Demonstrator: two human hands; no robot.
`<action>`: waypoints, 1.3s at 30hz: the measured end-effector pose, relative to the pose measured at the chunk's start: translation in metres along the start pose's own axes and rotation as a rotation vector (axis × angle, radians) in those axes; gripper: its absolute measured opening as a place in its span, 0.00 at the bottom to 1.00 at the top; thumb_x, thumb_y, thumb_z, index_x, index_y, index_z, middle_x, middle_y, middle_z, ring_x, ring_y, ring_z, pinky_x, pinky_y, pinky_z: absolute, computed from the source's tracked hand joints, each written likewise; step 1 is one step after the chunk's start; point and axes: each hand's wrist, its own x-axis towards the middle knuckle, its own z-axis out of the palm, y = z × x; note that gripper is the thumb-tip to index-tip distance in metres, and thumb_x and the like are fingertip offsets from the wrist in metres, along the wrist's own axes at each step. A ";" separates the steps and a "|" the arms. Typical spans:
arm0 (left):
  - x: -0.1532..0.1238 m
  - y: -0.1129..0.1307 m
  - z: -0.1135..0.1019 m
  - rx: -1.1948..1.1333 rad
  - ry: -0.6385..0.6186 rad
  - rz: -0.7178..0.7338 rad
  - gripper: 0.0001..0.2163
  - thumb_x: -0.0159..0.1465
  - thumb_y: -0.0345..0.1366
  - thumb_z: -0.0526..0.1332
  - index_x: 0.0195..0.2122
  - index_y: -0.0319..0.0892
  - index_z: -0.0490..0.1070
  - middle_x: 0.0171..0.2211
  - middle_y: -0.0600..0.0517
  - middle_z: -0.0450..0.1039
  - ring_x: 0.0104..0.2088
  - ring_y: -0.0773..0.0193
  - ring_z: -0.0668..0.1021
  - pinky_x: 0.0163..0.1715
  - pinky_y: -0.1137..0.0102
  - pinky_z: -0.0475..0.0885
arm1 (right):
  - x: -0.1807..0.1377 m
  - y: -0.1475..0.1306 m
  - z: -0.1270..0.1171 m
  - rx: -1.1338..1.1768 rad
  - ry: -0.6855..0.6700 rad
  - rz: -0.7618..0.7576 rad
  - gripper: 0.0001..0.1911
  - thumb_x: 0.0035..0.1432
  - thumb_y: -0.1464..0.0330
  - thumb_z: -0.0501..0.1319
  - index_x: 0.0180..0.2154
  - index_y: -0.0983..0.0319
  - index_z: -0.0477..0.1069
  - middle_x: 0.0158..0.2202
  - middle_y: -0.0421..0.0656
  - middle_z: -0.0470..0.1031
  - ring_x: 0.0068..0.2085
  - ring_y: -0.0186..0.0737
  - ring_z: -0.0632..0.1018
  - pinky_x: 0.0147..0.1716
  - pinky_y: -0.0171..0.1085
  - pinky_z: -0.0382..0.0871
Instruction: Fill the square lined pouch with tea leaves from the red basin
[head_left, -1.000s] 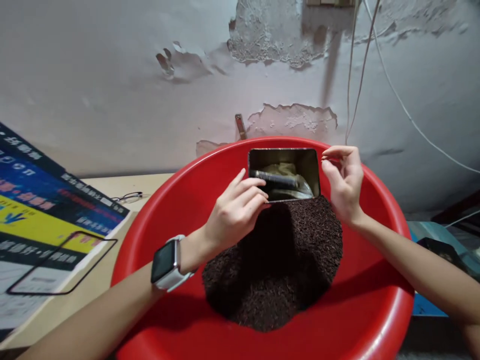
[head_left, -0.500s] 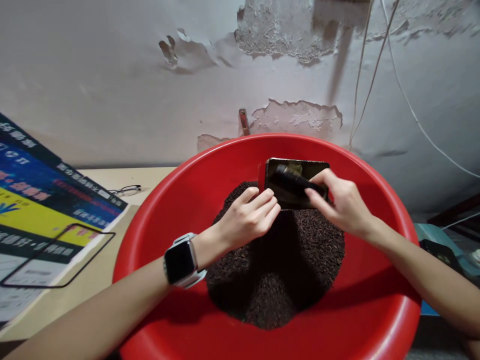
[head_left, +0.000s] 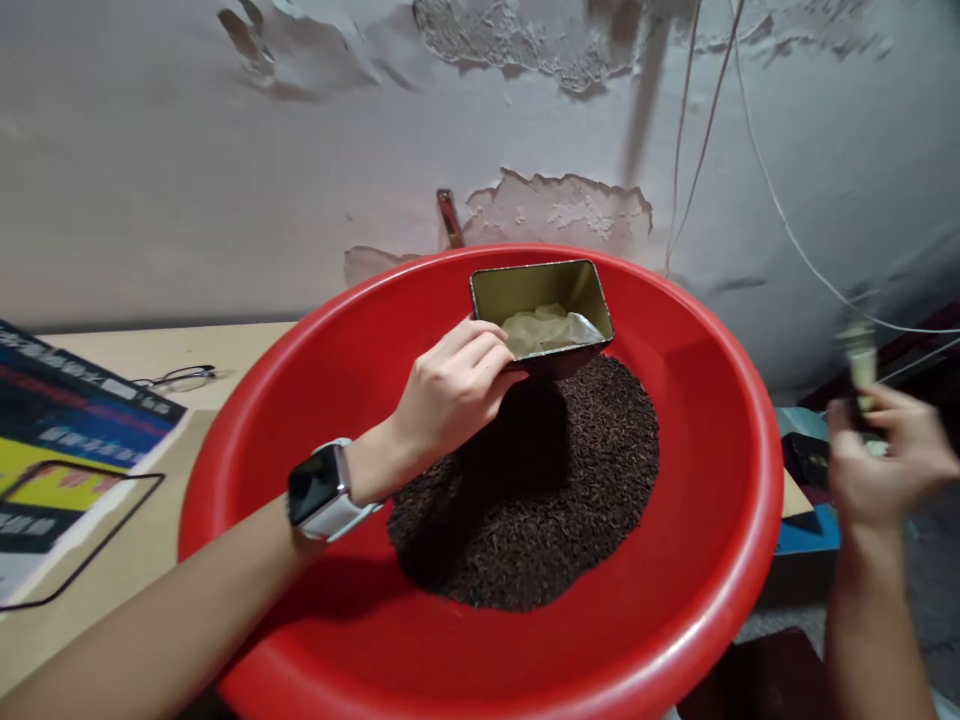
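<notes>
My left hand (head_left: 459, 385) grips the near left edge of a rectangular metal tin (head_left: 517, 290), tilted so that its gold-coloured inside faces me. Crumpled clear plastic (head_left: 551, 330) lies in the tin. Below it, dark dried leaves, like loose tea (head_left: 592, 480), form a heap in a large red basin (head_left: 206, 440). Out past the basin's right side, my right hand (head_left: 889, 455) is closed around a slim dark and pale-yellow object (head_left: 862, 368). Motion blur hides what kind it is.
A printed board (head_left: 82, 430) and a pair of glasses (head_left: 184, 376) lie on the wooden table (head_left: 247, 345) at left. Behind the basin stands a peeling wall (head_left: 315, 180) with hanging white cables (head_left: 780, 200). A dark item (head_left: 806, 458) sits right of the basin.
My right hand has swung from above the tin out to the right, taking the slim object along. The tin now shows its inside more openly. The view has shifted to the right.
</notes>
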 end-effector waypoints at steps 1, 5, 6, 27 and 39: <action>0.000 0.001 -0.001 -0.005 0.008 -0.003 0.07 0.62 0.33 0.56 0.28 0.39 0.67 0.29 0.48 0.72 0.38 0.59 0.74 0.36 0.66 0.73 | -0.017 0.014 -0.001 -0.080 -0.115 -0.014 0.09 0.52 0.64 0.56 0.37 0.56 0.69 0.37 0.51 0.73 0.38 0.50 0.74 0.36 0.45 0.66; 0.001 0.002 -0.003 -0.035 0.034 -0.010 0.06 0.62 0.34 0.57 0.29 0.39 0.67 0.29 0.48 0.72 0.38 0.59 0.74 0.34 0.66 0.73 | -0.090 0.062 0.000 -0.102 -0.540 -0.008 0.12 0.52 0.68 0.51 0.38 0.60 0.68 0.39 0.51 0.73 0.44 0.53 0.74 0.41 0.49 0.68; 0.000 0.002 -0.003 -0.047 0.039 -0.005 0.05 0.62 0.34 0.57 0.29 0.39 0.66 0.30 0.48 0.72 0.38 0.59 0.74 0.33 0.67 0.74 | -0.105 0.071 0.001 -0.061 -0.625 0.006 0.12 0.51 0.69 0.51 0.38 0.60 0.67 0.40 0.51 0.73 0.45 0.53 0.73 0.42 0.49 0.68; -0.001 0.016 -0.006 -0.133 0.013 0.056 0.06 0.62 0.32 0.55 0.28 0.41 0.68 0.28 0.51 0.72 0.41 0.59 0.74 0.40 0.64 0.73 | 0.071 -0.185 0.044 0.442 -0.657 -0.900 0.15 0.54 0.57 0.57 0.38 0.60 0.68 0.40 0.43 0.70 0.50 0.47 0.68 0.50 0.52 0.56; 0.004 0.002 -0.007 -0.030 -0.052 -0.118 0.16 0.61 0.29 0.55 0.51 0.41 0.60 0.52 0.43 0.62 0.53 0.51 0.66 0.50 0.55 0.65 | 0.075 -0.172 0.175 0.338 -0.681 -0.655 0.17 0.59 0.58 0.52 0.27 0.63 0.69 0.25 0.42 0.68 0.29 0.34 0.67 0.36 0.36 0.57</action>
